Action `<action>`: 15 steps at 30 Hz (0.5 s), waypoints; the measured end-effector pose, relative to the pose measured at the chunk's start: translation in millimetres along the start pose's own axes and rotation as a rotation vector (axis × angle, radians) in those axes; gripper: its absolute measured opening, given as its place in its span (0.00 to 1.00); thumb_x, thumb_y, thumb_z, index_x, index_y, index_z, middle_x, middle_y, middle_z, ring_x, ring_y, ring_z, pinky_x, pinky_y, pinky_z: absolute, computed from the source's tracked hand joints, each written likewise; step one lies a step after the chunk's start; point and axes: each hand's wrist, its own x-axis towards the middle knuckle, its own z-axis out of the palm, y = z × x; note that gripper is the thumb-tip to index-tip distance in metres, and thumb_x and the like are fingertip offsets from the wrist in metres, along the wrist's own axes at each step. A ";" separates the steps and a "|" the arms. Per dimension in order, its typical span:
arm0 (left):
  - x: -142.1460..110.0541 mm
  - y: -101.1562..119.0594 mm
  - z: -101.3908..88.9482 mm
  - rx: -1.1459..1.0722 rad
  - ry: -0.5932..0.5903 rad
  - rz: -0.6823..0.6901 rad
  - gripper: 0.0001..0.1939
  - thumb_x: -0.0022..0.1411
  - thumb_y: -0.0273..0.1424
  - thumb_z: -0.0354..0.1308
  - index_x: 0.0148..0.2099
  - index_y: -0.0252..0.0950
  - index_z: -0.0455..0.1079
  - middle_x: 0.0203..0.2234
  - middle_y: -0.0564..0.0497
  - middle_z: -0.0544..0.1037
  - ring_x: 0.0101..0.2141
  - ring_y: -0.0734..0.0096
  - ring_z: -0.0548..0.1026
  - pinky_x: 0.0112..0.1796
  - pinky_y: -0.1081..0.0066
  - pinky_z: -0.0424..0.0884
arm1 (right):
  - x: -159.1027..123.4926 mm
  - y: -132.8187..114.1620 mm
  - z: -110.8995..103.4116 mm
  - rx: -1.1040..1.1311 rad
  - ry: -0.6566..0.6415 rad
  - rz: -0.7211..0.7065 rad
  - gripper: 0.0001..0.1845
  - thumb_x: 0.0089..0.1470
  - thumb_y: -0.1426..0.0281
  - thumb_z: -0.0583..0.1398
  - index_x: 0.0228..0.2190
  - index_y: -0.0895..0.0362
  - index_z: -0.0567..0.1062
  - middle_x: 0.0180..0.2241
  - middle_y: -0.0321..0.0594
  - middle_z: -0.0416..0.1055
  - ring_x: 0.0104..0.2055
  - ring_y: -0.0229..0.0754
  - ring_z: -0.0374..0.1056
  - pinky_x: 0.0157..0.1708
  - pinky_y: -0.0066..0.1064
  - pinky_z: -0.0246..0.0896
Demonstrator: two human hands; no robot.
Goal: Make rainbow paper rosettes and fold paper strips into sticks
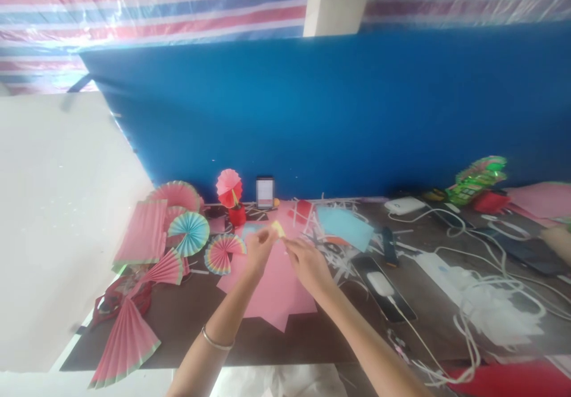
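A small yellow piece of paper (278,228) is held up over pink paper sheets (285,290) in the middle of the table. My left hand (260,248) pinches it from the left, thumb and fingers closed. From the right, my right hand (307,261) has its fingertips closed at the paper's lower edge. How the yellow paper is folded is too blurred to tell. Just left of my hands lies a pink folded paper fan (218,254) with a rainbow edge. Behind them stands a pink and red paper rosette (229,187) in a red pot (237,215).
Several pleated fans, including a blue rosette (189,234), lie left. To the right are light blue paper (345,227), paper strips, a phone (401,308) with a white power bank (380,284), and tangled white cables (473,302). Another person's hand (557,241) shows at the right edge. A blue partition (312,111) stands behind.
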 end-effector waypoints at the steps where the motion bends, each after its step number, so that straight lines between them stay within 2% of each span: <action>1: -1.6 -3.0 -0.3 0.049 -0.027 0.006 0.17 0.50 0.42 0.59 0.24 0.32 0.67 0.20 0.53 0.70 0.26 0.72 0.71 0.31 0.71 0.70 | -0.3 1.6 0.8 0.017 0.002 0.000 0.19 0.55 0.77 0.49 0.45 0.56 0.73 0.32 0.42 0.73 0.34 0.40 0.69 0.34 0.28 0.62; 4: -1.4 -14.3 -1.5 0.070 -0.043 -0.010 0.17 0.49 0.43 0.59 0.22 0.32 0.67 0.17 0.54 0.68 0.26 0.71 0.71 0.30 0.71 0.71 | -1.4 8.2 4.3 0.088 0.025 -0.010 0.18 0.55 0.76 0.50 0.43 0.54 0.74 0.32 0.41 0.74 0.34 0.40 0.69 0.36 0.29 0.62; 10: 18.3 -27.0 -6.4 -0.158 0.052 -0.061 0.19 0.50 0.44 0.58 0.29 0.31 0.70 0.24 0.49 0.74 0.29 0.66 0.76 0.36 0.63 0.73 | -2.2 21.7 3.2 0.221 0.042 -0.030 0.16 0.55 0.73 0.51 0.42 0.53 0.75 0.33 0.41 0.73 0.32 0.40 0.68 0.34 0.30 0.63; 15: 26.0 -21.3 -11.5 -0.196 0.081 -0.040 0.18 0.49 0.43 0.60 0.31 0.30 0.70 0.25 0.47 0.76 0.31 0.60 0.77 0.36 0.60 0.74 | -1.5 23.5 -5.5 0.067 -0.017 -0.047 0.20 0.54 0.76 0.51 0.46 0.49 0.73 0.32 0.40 0.72 0.30 0.39 0.67 0.30 0.28 0.61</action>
